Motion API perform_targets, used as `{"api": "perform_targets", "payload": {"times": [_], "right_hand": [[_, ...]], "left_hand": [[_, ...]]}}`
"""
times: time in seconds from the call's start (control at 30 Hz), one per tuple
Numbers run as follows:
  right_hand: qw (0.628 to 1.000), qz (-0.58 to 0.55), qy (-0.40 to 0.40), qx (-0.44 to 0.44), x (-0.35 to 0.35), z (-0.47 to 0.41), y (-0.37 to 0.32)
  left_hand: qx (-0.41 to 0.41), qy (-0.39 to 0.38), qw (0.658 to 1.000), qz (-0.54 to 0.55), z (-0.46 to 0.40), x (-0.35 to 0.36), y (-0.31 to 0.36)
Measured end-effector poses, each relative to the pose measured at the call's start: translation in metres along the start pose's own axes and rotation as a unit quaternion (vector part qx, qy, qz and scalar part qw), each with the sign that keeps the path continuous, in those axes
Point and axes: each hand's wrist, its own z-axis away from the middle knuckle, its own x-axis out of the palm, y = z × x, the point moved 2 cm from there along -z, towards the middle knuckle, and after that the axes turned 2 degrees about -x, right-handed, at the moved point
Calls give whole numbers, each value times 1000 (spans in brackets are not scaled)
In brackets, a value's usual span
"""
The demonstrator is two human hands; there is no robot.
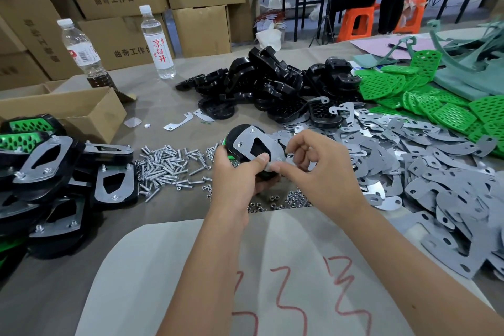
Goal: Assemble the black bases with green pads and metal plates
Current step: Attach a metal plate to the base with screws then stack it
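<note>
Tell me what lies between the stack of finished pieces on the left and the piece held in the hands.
In the head view, a scatter of loose screws and nuts.

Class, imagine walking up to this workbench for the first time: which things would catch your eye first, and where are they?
Probably the two hands at the centre: the left hand grips a black base with a metal plate on it, the right hand at its edge. Next, the bright green pads heaped far right, and the grey plates spread below them.

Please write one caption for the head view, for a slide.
Both hands, left hand and right hand, hold a black base under a metal plate.
</note>
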Motion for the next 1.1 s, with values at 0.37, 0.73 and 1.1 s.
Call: {"api": "perform_targets", "payload": {"times": [0.37, 0.73, 1.1], "right_hand": [[1000, -1, -15, -21, 5, 0, 5], [955, 215, -202, 13, 0, -1, 14], [948, 244, -196, 62, 8, -2, 5]], "left_hand": [[0, 17, 1000, -16, -1, 0, -2], [31, 94, 994, 55, -2, -6, 8], [33, 92, 994, 53, 1, -6, 8]]}}
